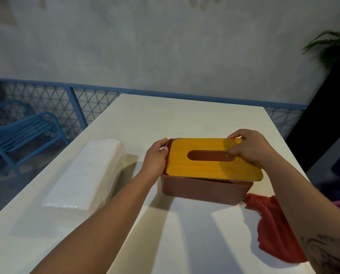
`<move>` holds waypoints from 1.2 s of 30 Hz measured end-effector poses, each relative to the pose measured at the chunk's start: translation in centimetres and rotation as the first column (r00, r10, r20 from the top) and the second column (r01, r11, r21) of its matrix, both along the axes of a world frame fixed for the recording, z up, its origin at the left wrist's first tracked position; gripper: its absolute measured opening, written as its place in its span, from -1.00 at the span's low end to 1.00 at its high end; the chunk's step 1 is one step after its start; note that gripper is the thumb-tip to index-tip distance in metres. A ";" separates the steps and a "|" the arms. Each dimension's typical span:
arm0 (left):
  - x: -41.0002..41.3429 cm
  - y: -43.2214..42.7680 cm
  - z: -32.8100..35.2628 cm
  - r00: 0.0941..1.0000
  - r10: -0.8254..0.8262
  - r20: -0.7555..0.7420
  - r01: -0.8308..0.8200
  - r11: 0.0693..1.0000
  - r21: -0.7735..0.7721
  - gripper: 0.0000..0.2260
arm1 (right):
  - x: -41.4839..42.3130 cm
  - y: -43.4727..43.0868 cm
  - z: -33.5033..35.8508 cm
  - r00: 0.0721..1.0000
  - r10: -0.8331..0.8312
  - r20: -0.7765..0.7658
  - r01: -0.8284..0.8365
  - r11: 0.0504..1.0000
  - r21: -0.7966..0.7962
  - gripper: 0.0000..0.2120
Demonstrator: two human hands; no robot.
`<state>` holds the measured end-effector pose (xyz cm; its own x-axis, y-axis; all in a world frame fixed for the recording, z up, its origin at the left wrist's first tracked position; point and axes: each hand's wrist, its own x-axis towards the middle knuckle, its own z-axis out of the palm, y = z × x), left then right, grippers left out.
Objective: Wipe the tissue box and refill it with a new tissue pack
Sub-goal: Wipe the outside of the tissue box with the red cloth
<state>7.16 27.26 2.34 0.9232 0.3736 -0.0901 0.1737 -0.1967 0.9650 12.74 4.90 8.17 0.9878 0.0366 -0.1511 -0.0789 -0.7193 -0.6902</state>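
On the white table (185, 119), mid-frame, the left hand (155, 157) grips the box (204, 189), steadying it. The right hand (250, 149) pinches the lid (204, 169), probably to lift it.

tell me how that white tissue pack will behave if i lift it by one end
The tissue pack will probably sag: it looks soft and long, with rounded edges. Its clear film wrap shines at the near end, so it may be slippery. It is likely light for its bulk, and lying flat on the table it should slide rather than roll.
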 end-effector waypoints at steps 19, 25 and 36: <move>-0.1 0.0 0.1 1.000 -0.016 0.002 0.015 0.997 0.077 -0.68 | 0.0 1.6 -0.5 0.999 0.002 0.042 0.000 0.999 -0.034 -0.49; -0.3 0.0 0.3 0.998 -0.057 0.021 0.055 0.996 0.076 -0.59 | -0.1 2.0 -1.1 0.996 -0.044 0.072 0.045 0.999 -0.019 -0.48; 0.3 0.5 0.3 0.994 -0.096 -0.051 0.105 0.972 0.212 -0.34 | -0.3 2.3 -2.4 0.985 -0.083 0.148 0.095 0.993 -0.074 -0.53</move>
